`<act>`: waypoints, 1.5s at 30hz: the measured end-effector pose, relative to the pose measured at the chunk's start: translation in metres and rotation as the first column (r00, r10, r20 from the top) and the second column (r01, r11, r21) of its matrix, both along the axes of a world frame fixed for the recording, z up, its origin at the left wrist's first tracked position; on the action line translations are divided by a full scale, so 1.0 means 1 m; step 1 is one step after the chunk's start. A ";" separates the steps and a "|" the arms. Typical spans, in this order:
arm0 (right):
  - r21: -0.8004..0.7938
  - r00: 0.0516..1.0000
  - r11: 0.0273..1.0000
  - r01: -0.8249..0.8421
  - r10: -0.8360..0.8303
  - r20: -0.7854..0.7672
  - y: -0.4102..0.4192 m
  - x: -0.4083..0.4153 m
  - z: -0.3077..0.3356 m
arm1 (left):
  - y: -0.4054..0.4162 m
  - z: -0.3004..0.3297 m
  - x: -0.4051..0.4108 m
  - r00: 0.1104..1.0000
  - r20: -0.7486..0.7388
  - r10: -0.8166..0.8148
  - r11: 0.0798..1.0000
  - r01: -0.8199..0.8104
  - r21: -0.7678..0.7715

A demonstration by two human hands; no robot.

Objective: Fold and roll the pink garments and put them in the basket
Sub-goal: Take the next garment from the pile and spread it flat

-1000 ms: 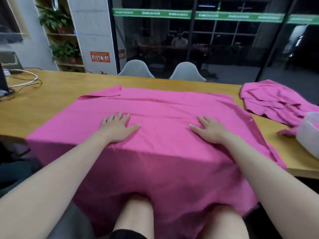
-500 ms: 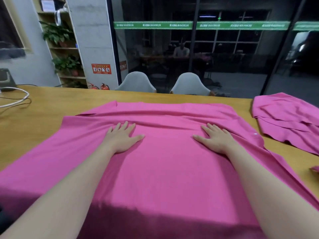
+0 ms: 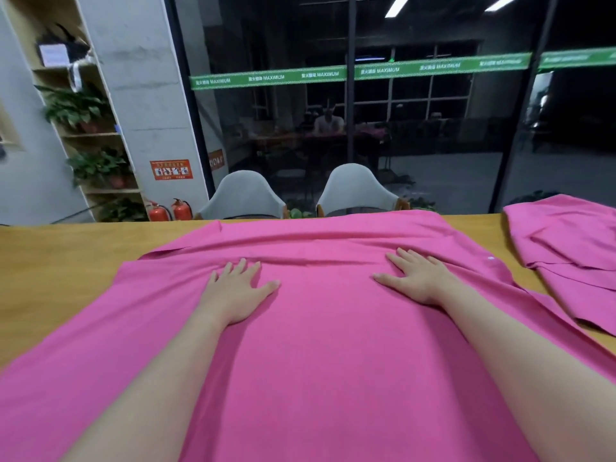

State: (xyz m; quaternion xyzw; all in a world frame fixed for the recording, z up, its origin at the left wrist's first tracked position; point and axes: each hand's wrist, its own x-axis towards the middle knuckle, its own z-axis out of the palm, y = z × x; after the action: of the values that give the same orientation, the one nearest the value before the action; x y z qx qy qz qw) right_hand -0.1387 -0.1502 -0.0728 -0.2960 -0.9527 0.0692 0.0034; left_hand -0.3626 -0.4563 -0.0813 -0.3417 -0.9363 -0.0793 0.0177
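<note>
On the table [image 3: 60, 261], both flat palms, left hand [image 3: 233, 295] and right hand [image 3: 416, 278], have slid farther up the spread garment [image 3: 316, 361], grasping nothing; smoothing looks nearly done, folding comes next.

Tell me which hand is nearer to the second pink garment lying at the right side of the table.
The right hand. It rests flat on the spread garment, closer to the second garment. The left hand rests flat farther left.
</note>
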 end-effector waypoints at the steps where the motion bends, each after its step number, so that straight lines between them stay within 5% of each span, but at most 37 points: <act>1: 0.013 1.000 1.000 -0.001 0.001 0.018 -0.001 -0.001 0.002 | 0.000 0.001 0.002 0.998 -0.056 0.015 0.999 -0.012 0.053; 7: 0.117 1.000 0.993 0.002 -0.006 0.027 -0.045 0.022 0.011 | -0.030 0.014 0.049 0.959 -0.285 -0.003 0.992 0.039 0.121; 17: 0.062 0.989 0.991 -0.118 0.112 0.096 -0.157 0.139 0.015 | -0.159 0.015 0.141 0.994 0.106 0.039 0.998 -0.033 -0.063; 27: -0.003 0.991 0.992 -0.126 0.126 0.051 -0.252 0.229 0.000 | -0.226 0.003 0.249 0.998 0.059 0.011 1.000 -0.010 -0.029; 45: 0.039 0.997 0.997 -0.072 0.071 0.009 -0.189 0.153 -0.004 | -0.166 0.006 0.165 0.997 0.074 -0.020 0.998 0.024 -0.053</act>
State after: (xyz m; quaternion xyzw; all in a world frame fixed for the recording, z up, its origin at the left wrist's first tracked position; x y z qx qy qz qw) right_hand 0.0147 -0.3389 -0.0767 -0.2618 -0.9638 0.0495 0.0029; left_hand -0.1975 -0.6222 -0.0757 -0.3491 -0.9343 -0.0669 -0.0270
